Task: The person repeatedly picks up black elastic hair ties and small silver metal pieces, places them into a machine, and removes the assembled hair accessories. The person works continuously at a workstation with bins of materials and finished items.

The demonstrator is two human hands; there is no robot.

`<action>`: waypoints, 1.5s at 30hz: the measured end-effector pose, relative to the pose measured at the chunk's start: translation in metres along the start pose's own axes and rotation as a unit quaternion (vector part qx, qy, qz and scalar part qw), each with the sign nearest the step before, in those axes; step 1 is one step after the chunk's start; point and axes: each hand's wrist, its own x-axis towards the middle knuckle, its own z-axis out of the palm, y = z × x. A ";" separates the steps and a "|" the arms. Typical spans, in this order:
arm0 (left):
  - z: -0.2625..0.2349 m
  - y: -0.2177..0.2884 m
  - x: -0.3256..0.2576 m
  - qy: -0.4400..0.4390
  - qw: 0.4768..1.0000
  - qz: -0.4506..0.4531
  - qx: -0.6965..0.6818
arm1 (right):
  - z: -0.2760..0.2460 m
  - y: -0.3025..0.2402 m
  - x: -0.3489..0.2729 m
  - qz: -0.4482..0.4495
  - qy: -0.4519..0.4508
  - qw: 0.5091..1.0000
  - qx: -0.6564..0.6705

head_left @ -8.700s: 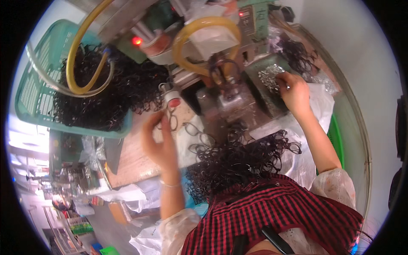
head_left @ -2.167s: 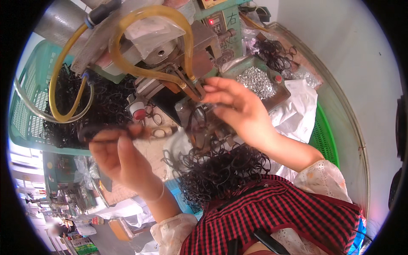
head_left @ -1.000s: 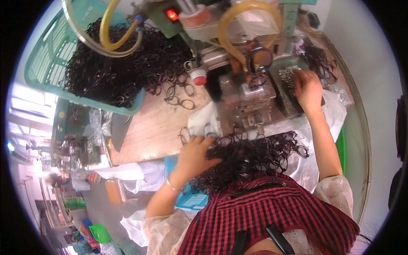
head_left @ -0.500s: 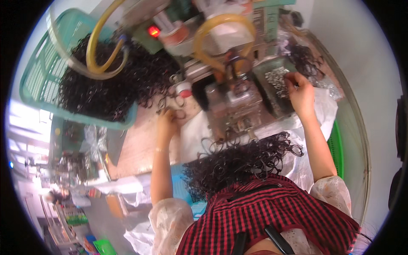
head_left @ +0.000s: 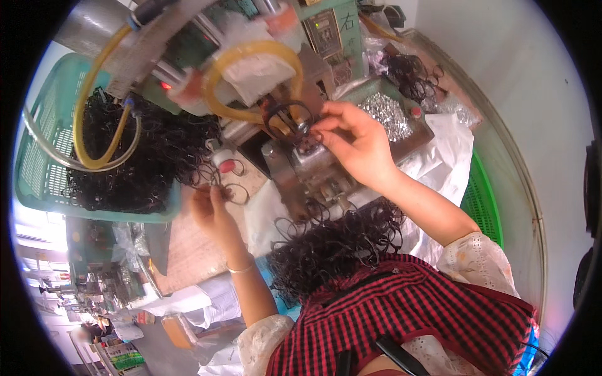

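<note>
My right hand point(head_left: 354, 141) reaches to the small metal press point(head_left: 307, 166) at the middle of the bench and pinches a black elastic loop point(head_left: 285, 119) against its top. My left hand point(head_left: 210, 210) rests on the wooden bench beside the press, its fingers closed on a thin black loop point(head_left: 235, 193) near a red button point(head_left: 226, 166). A heap of black loops point(head_left: 338, 241) lies in front of me, just below the press. A grey tray of small silver metal pieces point(head_left: 389, 116) sits right behind my right hand.
A green plastic basket point(head_left: 37, 156) full of black loops stands at the left. Yellow hoses point(head_left: 251, 59) arch over the machine at the back. White plastic sheet point(head_left: 439, 156) and another green basket point(head_left: 483, 207) lie at the right, by a grey wall.
My right hand has come from the tray of silver pieces over to the top of the press. My left hand stays on the bench with a loop. The view has swung.
</note>
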 end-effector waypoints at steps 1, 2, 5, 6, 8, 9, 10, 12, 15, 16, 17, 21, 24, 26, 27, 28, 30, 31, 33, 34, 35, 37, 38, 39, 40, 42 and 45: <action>0.010 0.019 -0.001 0.003 1.000 0.018 -0.012 | 0.001 0.001 -0.002 0.025 -0.009 0.999 0.038; 0.015 0.042 0.000 0.011 0.999 0.039 -0.020 | 0.004 0.000 -0.001 0.048 -0.021 0.995 0.082; 0.031 0.105 0.008 -0.117 0.956 0.208 -0.168 | 0.008 -0.009 0.005 0.053 -0.060 0.987 0.139; 0.035 0.108 0.013 -0.101 0.962 0.207 -0.147 | 0.010 -0.013 0.004 0.047 -0.075 0.985 0.147; 0.044 0.108 0.025 -0.068 0.971 0.204 -0.106 | 0.019 -0.016 0.002 0.058 -0.058 0.982 0.172; 0.041 0.108 0.028 -0.088 0.965 0.154 -0.191 | 0.022 -0.018 -0.002 0.074 -0.045 0.977 0.196; 0.043 0.109 0.030 -0.094 0.965 0.160 -0.186 | 0.025 -0.019 -0.003 0.090 -0.032 0.971 0.219; 0.047 0.115 0.033 -0.101 0.964 0.172 -0.174 | 0.024 -0.021 -0.001 0.086 -0.024 0.980 0.178; 0.056 0.122 0.026 -0.077 0.969 0.142 -0.184 | 0.019 -0.021 -0.002 0.096 -0.010 0.982 0.164; 0.053 0.123 0.025 -0.057 0.972 0.138 -0.179 | 0.015 -0.015 0.000 0.048 0.010 0.997 0.058; 0.048 0.125 0.024 -0.055 0.975 0.130 -0.169 | 0.005 -0.005 0.007 -0.002 0.029 0.998 -0.047; 0.034 0.150 -0.008 -0.154 0.944 0.234 -0.176 | -0.065 0.049 0.012 -0.040 0.024 0.810 -0.585; 0.030 0.119 0.001 -0.047 0.991 0.117 -0.052 | -0.079 0.070 -0.002 -0.075 -0.007 0.808 -0.584; 0.030 0.114 -0.007 -0.075 0.982 0.061 -0.162 | -0.080 0.074 0.007 -0.108 -0.007 0.836 -0.539; 0.034 0.116 -0.010 -0.064 0.982 0.089 -0.152 | -0.082 0.076 0.007 -0.095 -0.005 0.846 -0.525; 0.037 0.123 -0.014 -0.052 0.982 0.115 -0.143 | -0.086 0.076 0.007 -0.081 -0.005 0.855 -0.513; 0.044 0.145 -0.009 -0.087 0.974 0.136 -0.159 | -0.092 0.080 0.010 -0.113 0.018 0.861 -0.496; 0.047 0.152 -0.007 -0.104 0.969 0.149 -0.168 | -0.094 0.080 0.010 -0.099 0.022 0.864 -0.494; 0.047 0.157 -0.003 -0.103 0.972 0.126 -0.171 | -0.094 0.074 0.011 -0.052 0.038 0.874 -0.482; 0.048 0.156 -0.002 -0.103 0.973 0.113 -0.172 | -0.092 0.066 0.009 -0.015 0.049 0.879 -0.474; 0.051 0.154 -0.002 -0.082 0.980 0.096 -0.155 | -0.089 0.059 0.007 0.022 0.060 0.883 -0.465; 0.059 0.130 0.010 -0.055 0.986 0.114 -0.106 | -0.079 0.042 0.005 0.075 0.074 0.943 -0.316; 0.063 0.123 0.012 -0.051 0.982 0.141 -0.115 | -0.070 0.032 0.004 0.101 0.080 0.963 -0.236; 0.067 0.121 0.013 -0.054 0.983 0.138 -0.111 | -0.058 0.018 0.005 0.074 0.062 0.980 -0.172; 0.067 0.121 0.013 -0.056 0.984 0.133 -0.105 | -0.043 0.003 0.003 0.047 0.043 0.992 -0.106; 0.063 0.127 0.007 -0.057 0.984 0.124 -0.112 | -0.018 -0.017 -0.001 -0.017 0.021 0.997 -0.074; 0.057 0.137 -0.006 -0.049 0.974 0.157 -0.155 | 0.014 -0.018 -0.010 0.059 0.006 0.996 0.065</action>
